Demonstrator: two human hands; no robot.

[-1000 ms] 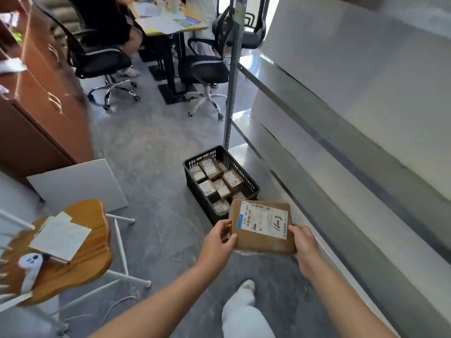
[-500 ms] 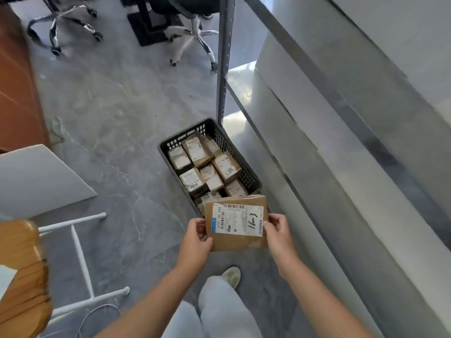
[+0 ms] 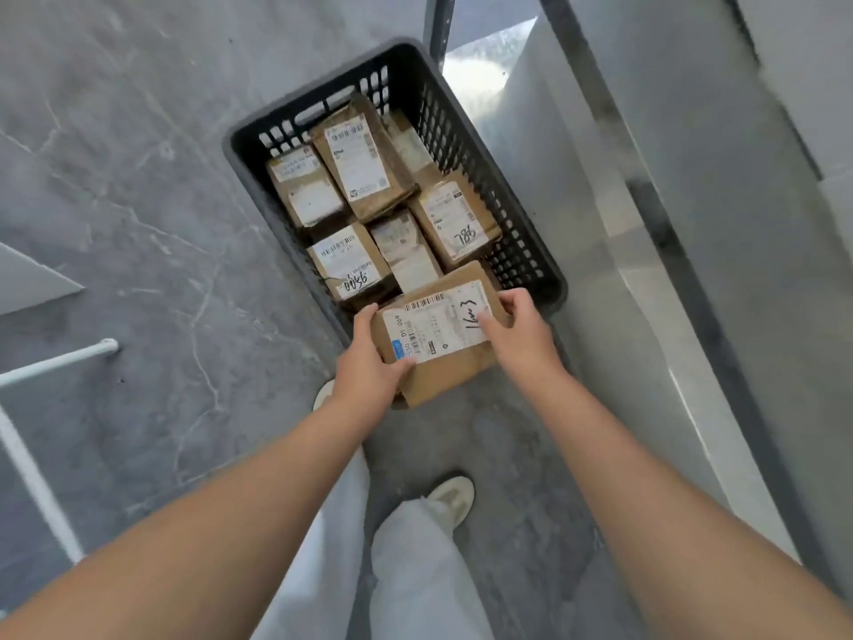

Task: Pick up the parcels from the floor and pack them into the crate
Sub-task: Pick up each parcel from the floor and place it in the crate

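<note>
1. Brown cardboard parcel (image 3: 441, 337) with a white shipping label sits just below the centre of the frame, held between both hands over the near end of the crate (image 3: 489, 187). It covers the crate's near rim, and its far corner points to the upper right.
2. Left hand (image 3: 369, 362) grips the parcel's lower left corner: the thumb lies on top by the label's blue mark and the fingers curl underneath.
3. Right hand (image 3: 519, 330) grips the parcel's right edge, with the thumb pressed on the handwritten part of the label and the fingers wrapped over the far side.
4. Whether the parcel touches the ones beneath it cannot be told.
5. The black slatted crate stands on the grey marbled floor (image 3: 138, 200) in the upper middle of the frame, beside a metal shelf post (image 3: 441, 20).
6. Inside it lie packed parcels (image 3: 355, 154), labels up, one marked 786 (image 3: 454, 219) against the right wall.
7. At the bottom centre are a pale trouser leg (image 3: 415, 570) and a light shoe (image 3: 450, 498).
8. White tubing (image 3: 55, 362) crosses the left edge.
</note>
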